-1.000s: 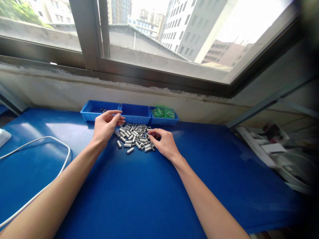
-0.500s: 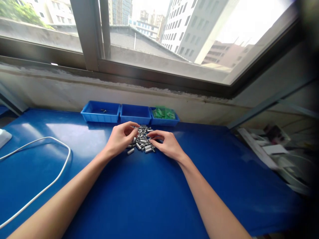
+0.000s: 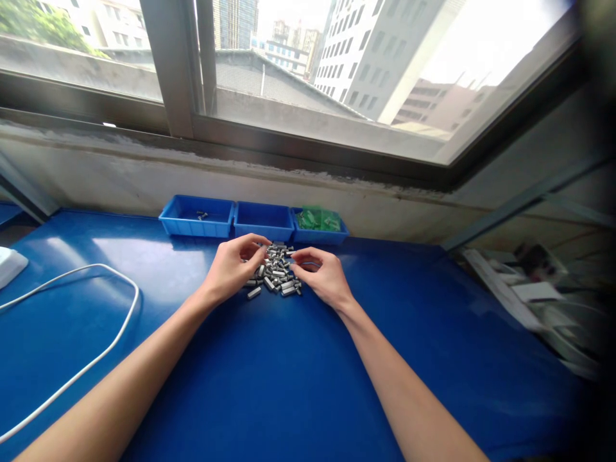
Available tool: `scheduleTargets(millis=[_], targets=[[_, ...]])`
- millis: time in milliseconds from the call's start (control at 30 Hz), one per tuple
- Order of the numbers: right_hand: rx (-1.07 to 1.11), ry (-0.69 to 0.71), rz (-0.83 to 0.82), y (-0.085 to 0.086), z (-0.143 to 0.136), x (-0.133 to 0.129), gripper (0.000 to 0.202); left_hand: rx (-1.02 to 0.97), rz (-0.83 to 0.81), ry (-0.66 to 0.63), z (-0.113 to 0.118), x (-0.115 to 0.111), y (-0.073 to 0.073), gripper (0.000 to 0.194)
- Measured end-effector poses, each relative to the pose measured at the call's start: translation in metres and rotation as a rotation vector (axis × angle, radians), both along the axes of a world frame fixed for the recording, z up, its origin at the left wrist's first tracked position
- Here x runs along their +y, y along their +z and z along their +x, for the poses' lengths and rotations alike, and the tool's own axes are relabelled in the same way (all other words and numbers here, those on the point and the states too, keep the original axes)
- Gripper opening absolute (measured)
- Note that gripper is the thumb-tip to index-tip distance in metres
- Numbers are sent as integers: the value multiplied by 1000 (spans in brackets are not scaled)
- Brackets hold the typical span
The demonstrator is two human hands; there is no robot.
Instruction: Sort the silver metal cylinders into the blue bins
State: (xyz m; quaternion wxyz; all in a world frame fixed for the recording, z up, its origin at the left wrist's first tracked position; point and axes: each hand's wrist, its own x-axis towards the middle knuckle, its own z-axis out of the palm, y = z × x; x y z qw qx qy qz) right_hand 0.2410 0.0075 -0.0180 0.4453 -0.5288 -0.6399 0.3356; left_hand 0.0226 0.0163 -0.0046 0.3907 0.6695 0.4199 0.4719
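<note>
A pile of small metal hex standoffs [image 3: 275, 269], with what look like screws among them, lies on the blue table in front of the bins. At its left edge is my left hand [image 3: 235, 264], fingers curved and thumb held apart from them. My right hand [image 3: 323, 276] rests at the right side of the heap, thumb and fingertips parted beside the nearest pieces. Neither hand visibly holds a piece. One loose standoff [image 3: 254, 292] sits just in front of the heap. Parts of the heap behind my left fingers are hidden.
Along the wall stand a blue bin [image 3: 197, 226] with a few small screws, a middle blue bin [image 3: 264, 231], and a third holding green bags [image 3: 318, 219]. A white cable [image 3: 115, 340] curves over the left of the table [image 3: 269, 385]. Blurred items [image 3: 534, 276] are at the right.
My right hand has drawn slightly back to the right from the pile, its thumb and fingers still apart. My left hand stays almost in place. The view has shifted slightly.
</note>
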Motion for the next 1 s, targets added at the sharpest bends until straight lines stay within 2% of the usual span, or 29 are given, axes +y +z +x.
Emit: scheduleTargets(millis=[67, 167, 300, 433, 533, 667, 733, 867, 933, 1000], targets=[[106, -26, -32, 3, -1, 1, 20, 0, 4, 4, 0, -1, 1, 27], [385, -33, -121, 10, -4, 1, 23, 13, 21, -10, 3, -4, 4, 27], [685, 14, -233, 20, -10, -3, 28, 37, 124, -111, 11, -11, 9, 30], [728, 60, -264, 24, -19, -10, 35, 61, 238, -133, 18, -14, 6, 28], [716, 92, -271, 24, -24, -12, 38, 42, 217, -102, 19, -12, 1, 21], [611, 68, -200, 21, -21, -9, 30, -94, 70, -23, 10, 0, 2, 24], [423, -16, -90, 19, -15, -6, 23, -214, -6, 76, -1, 10, 4, 31], [28, -138, 86, 15, -2, -1, 13, -429, -65, 374, -28, 29, 6, 40], [-62, -136, 102, 14, 0, 0, 11, -474, -80, 437, -36, 33, 6, 42], [-132, -116, 101, 13, 0, -1, 10, -502, -93, 445, -39, 34, 6, 45]])
